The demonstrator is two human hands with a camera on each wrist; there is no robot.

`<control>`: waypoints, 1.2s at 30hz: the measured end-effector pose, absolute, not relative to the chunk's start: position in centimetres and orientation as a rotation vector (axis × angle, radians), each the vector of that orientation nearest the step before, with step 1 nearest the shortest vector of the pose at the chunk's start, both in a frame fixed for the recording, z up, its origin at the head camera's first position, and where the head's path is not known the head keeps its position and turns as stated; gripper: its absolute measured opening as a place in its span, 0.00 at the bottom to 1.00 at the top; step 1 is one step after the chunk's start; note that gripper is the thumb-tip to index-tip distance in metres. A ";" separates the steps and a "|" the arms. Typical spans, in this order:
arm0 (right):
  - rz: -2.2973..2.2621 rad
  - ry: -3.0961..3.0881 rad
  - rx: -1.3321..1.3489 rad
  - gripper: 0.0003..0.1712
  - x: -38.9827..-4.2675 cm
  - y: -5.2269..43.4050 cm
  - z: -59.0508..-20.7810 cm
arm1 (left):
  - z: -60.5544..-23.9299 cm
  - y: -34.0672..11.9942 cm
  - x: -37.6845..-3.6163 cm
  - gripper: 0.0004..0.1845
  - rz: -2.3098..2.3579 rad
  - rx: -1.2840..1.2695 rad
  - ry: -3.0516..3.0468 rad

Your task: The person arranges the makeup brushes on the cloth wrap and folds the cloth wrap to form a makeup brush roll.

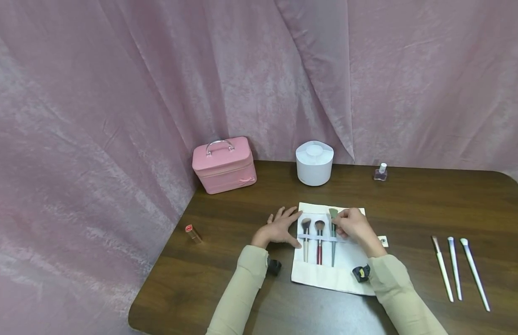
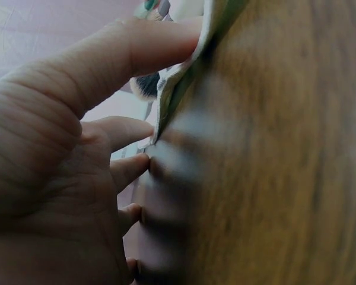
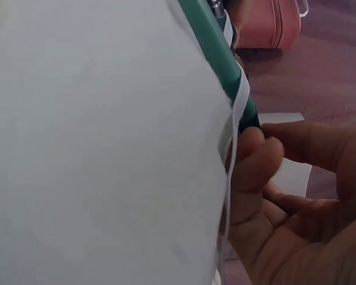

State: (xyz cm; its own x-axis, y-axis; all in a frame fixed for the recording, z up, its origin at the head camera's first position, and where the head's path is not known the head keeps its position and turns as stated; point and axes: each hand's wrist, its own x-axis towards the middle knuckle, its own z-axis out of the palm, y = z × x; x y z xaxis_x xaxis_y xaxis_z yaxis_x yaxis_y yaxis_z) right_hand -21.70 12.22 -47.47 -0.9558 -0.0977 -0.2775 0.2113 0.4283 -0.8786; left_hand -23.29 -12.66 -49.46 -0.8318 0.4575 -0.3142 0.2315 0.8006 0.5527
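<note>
A white cloth brush roll (image 1: 313, 276) lies spread on the brown table. Under its elastic band (image 1: 311, 237) sit a makeup brush with a pale handle (image 1: 306, 251), one with a red handle (image 1: 319, 255) and a green makeup brush (image 1: 333, 257). My right hand (image 1: 354, 224) pinches the green brush just above the band, as the right wrist view also shows with the green handle (image 3: 213, 47) running through the elastic. With fingers spread, my left hand (image 1: 279, 229) rests at the roll's left edge, its thumb (image 2: 166, 44) touching the cloth.
Several pale-handled brushes, such as one slim brush (image 1: 454, 270), lie at the right. A pink case (image 1: 225, 167), a white round container (image 1: 314, 165) and a nail polish bottle (image 1: 380, 174) stand along the back. A lipstick (image 1: 193, 234) is at the left.
</note>
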 end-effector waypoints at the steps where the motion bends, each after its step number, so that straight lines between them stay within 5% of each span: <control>1: -1.523 2.403 0.098 0.10 -21.6 12.2 -47.5 | -49.5 -12.7 -23.3 0.56 0.705 0.516 2.549; 22: -1.106 2.610 -0.027 0.22 -21.0 12.3 -47.3 | -49.5 -12.5 -23.3 0.56 0.700 0.511 2.553; 36: -1.081 2.634 -0.091 0.18 -20.6 12.5 -47.1 | -49.2 -12.6 -23.1 0.55 0.703 0.503 2.552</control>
